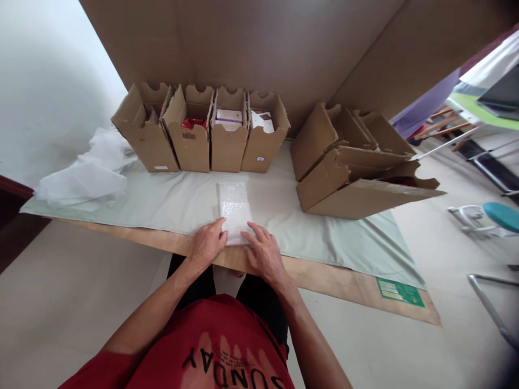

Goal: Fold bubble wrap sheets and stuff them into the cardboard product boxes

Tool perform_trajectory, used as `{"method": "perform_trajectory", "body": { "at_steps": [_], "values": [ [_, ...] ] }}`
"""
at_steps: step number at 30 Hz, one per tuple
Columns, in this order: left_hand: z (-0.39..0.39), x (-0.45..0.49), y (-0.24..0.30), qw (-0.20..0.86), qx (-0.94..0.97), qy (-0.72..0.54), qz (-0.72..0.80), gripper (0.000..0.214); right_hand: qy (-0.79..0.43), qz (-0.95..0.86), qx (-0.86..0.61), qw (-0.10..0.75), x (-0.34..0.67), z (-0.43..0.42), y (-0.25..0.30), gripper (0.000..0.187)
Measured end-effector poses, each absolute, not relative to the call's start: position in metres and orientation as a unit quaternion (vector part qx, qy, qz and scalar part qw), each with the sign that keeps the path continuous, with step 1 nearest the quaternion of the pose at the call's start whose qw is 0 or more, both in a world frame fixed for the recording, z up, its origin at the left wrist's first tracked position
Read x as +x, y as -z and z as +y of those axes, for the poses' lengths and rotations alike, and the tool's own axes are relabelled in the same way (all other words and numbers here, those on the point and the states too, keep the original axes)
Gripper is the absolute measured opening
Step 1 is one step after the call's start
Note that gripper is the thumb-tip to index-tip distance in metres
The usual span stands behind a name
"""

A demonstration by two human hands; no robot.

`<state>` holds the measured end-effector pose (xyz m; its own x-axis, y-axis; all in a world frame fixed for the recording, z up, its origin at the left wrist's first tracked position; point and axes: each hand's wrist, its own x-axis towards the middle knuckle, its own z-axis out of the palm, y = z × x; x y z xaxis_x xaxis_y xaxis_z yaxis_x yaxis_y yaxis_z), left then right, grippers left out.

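Note:
A clear bubble-wrap pouch (234, 208) lies flat near the front edge of the cloth-covered table. Its lower part looks thicker and whiter, with something flat and white inside that I cannot identify. My left hand (208, 240) grips the pouch's near left edge, thumb and curled fingers close together. On the opposite side, my right hand (265, 251) holds the near right edge, its thumb and forefinger resting on the plastic. The undersides of both hands are hidden.
Four-sided cardboard bins (229, 146) stand in a row at the back, with small boxes and packets inside. More cardboard bins (348, 189) sit at the right. Crumpled translucent wrap (87, 173) is heaped at the left. A green label (400, 292) marks the table's right front edge.

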<state>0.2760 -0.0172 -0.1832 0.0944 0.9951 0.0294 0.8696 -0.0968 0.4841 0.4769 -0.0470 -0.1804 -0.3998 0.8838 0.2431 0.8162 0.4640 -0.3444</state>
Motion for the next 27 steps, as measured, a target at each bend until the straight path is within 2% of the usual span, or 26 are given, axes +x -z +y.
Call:
{"method": "perform_trajectory", "body": {
  "at_steps": [3,7,10,13,16,20,23,27],
  "values": [
    [-0.022,0.270,0.183,0.176,0.726,-0.233,0.623,0.037,-0.083,-0.831,-0.515,0.194,0.473,-0.040,0.184,0.033],
    [-0.036,0.257,0.181,0.153,0.785,-0.308,0.516,0.046,-0.100,-0.827,-0.508,0.219,0.471,-0.037,0.181,0.029],
    [-0.042,0.251,0.183,0.154,0.816,-0.314,0.461,0.027,-0.146,-0.831,-0.487,0.228,0.471,-0.038,0.173,0.027],
    [-0.042,0.251,0.188,0.164,0.789,-0.356,0.474,0.016,-0.204,-0.817,-0.478,0.251,0.475,-0.038,0.169,0.022],
    [-0.039,0.251,0.191,0.188,0.765,-0.377,0.487,0.013,-0.247,-0.785,-0.498,0.274,0.480,-0.036,0.173,0.031],
    [-0.037,0.249,0.191,0.213,0.747,-0.370,0.509,0.012,-0.303,-0.722,-0.546,0.298,0.478,-0.031,0.181,0.027],
    [-0.031,0.248,0.190,0.230,0.723,-0.355,0.547,0.012,-0.350,-0.671,-0.567,0.326,0.470,-0.026,0.185,0.032],
    [-0.019,0.250,0.186,0.263,0.691,-0.312,0.597,0.013,-0.341,-0.636,-0.581,0.377,0.463,-0.023,0.190,0.039]
  ]
}}
